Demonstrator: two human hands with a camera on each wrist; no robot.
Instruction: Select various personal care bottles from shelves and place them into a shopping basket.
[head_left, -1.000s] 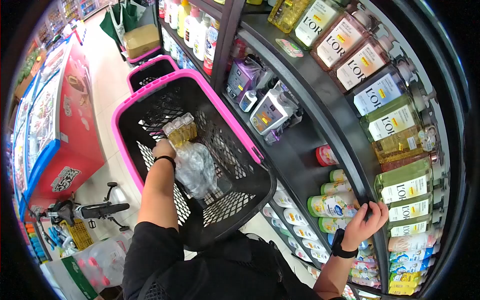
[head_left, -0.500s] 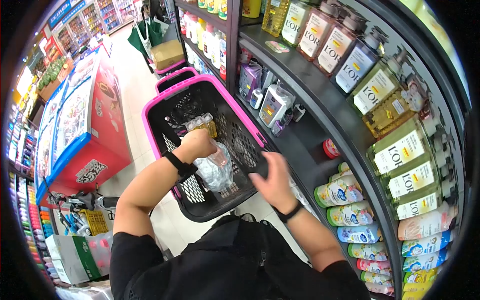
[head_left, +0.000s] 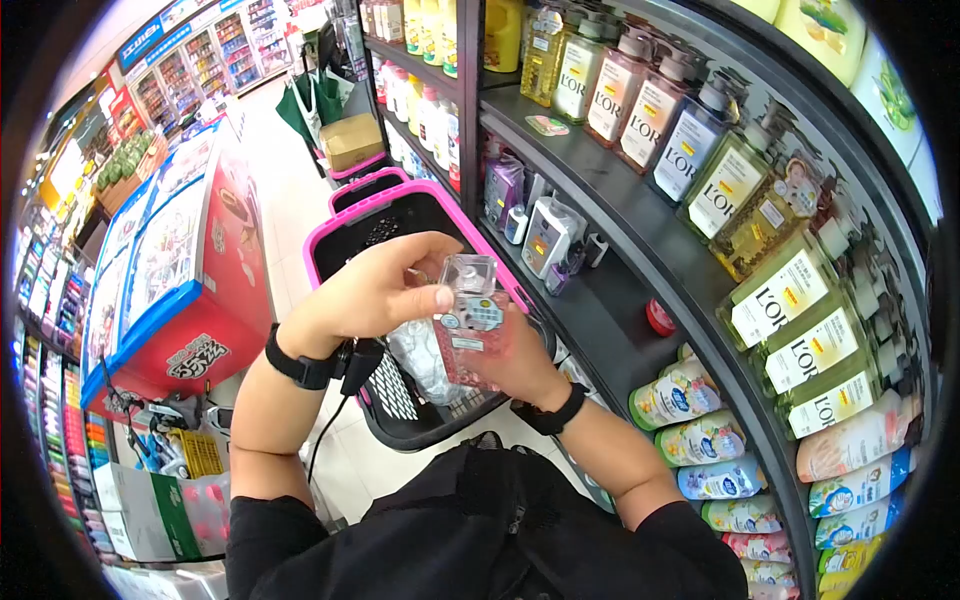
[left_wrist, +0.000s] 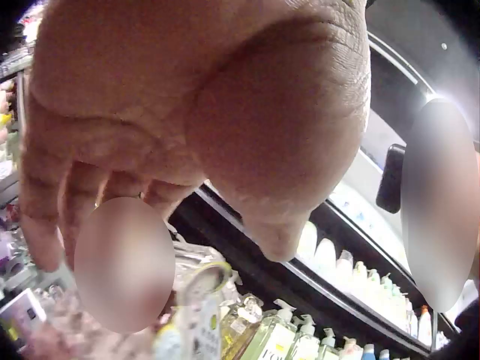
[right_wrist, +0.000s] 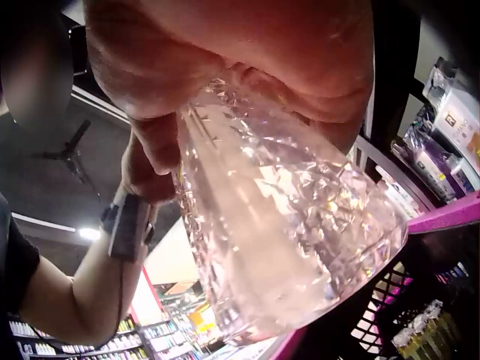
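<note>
In front of my body, over the basket (head_left: 322, 228), my right hand (head_left: 525, 362) grips a clear pink bottle (head_left: 463, 350) with a transparent cap. The right wrist view shows the fingers around one end of its faceted, see-through body (right_wrist: 277, 240). My left hand (head_left: 380, 290) is beside the cap, its thumb overlapping the bottle's upper part and its other fingers extended past it. In the left wrist view the palm faces the camera, with the fingers loosely bent. Below, a crumpled clear plastic bag (head_left: 418, 365) lies in the basket near several yellow bottles (right_wrist: 429, 336).
Dark shelves with pump bottles (head_left: 787, 308) and colourful lying bottles (head_left: 680, 395) curve along the right. A red and blue freezer chest (head_left: 232, 300) stands left across the aisle. A cardboard box (head_left: 352, 142) sits beyond the basket; a yellow bicycle basket (head_left: 198, 452) is at lower left.
My left hand has come up out of the basket with the pink bottle. My right hand has left the shelf edge, crossed to the bottle and taken hold of it. The head view has tilted up.
</note>
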